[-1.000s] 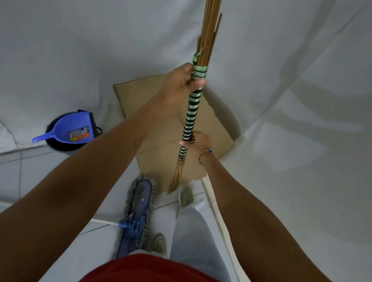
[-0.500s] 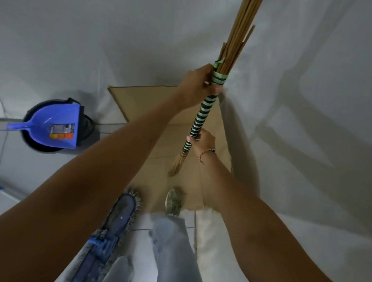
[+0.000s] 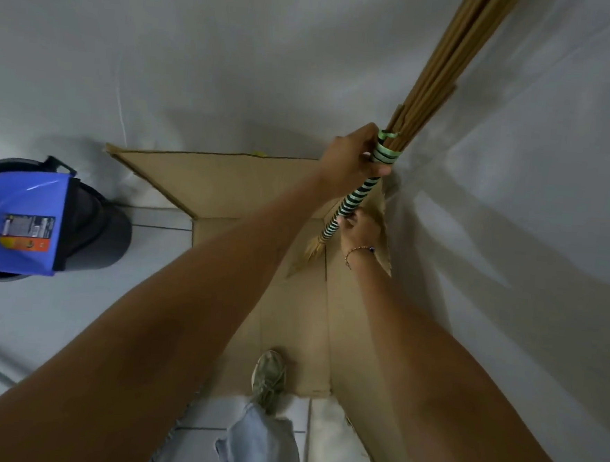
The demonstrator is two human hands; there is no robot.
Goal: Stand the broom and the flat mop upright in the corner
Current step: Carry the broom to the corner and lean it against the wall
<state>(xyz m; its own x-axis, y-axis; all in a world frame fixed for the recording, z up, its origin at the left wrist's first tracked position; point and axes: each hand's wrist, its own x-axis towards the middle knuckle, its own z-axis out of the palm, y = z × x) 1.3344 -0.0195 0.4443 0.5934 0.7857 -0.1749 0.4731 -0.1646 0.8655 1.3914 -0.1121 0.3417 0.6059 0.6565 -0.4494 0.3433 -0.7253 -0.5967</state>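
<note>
A: Broom is held tilted toward 1 o'clock at the corner; left hand is clamped on the green binding, right hand closed on the striped handle. Mop is not in view.

B: Handle end is best seated on the cardboard, then leaned in. Walls close at 12 and 3; bin at 9, well apart.
</note>
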